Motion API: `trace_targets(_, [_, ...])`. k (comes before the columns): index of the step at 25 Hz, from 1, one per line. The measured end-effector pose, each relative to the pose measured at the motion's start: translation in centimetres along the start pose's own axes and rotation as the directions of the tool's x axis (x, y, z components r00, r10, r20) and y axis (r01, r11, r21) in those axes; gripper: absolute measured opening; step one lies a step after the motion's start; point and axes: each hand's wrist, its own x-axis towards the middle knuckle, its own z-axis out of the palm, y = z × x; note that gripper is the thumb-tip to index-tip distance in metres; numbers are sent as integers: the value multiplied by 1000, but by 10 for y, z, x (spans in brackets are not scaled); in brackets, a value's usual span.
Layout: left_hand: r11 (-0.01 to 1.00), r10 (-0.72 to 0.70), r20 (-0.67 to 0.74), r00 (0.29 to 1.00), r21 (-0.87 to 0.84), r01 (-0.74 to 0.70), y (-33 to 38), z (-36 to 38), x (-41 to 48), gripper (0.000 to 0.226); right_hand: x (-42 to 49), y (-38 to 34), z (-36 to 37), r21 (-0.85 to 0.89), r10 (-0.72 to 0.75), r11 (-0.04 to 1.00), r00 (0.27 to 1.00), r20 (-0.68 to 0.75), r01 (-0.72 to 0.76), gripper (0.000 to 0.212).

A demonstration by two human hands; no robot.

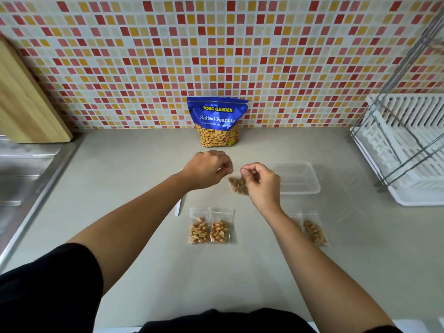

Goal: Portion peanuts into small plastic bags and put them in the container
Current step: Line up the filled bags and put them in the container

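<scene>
Pinching the top edge of a clear bag (238, 185) with left hand (207, 169) and right hand (262, 185), over smooth grey counter (144, 164); clear rectangular tub (301, 179) just beside.

Your blue Tong Garden Salted Peanuts pouch (217, 121) is standing upright at the back of the worktop (144, 176). One small clear bag of peanuts (237, 185) hangs pinched by its top between your left hand (207, 169) and right hand (260, 181), just left of the clear plastic container (298, 177). Two more filled bags (210, 228) lie flat, touching side by side, closer to you. Another filled bag (315, 232) lies off to their right.
</scene>
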Motion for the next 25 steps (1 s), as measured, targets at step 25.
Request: trace_targets(25, [561, -643, 312, 699, -429, 708, 49, 103, -67, 19, -37, 81, -4, -453, 327, 872, 911, 252, -187, 13])
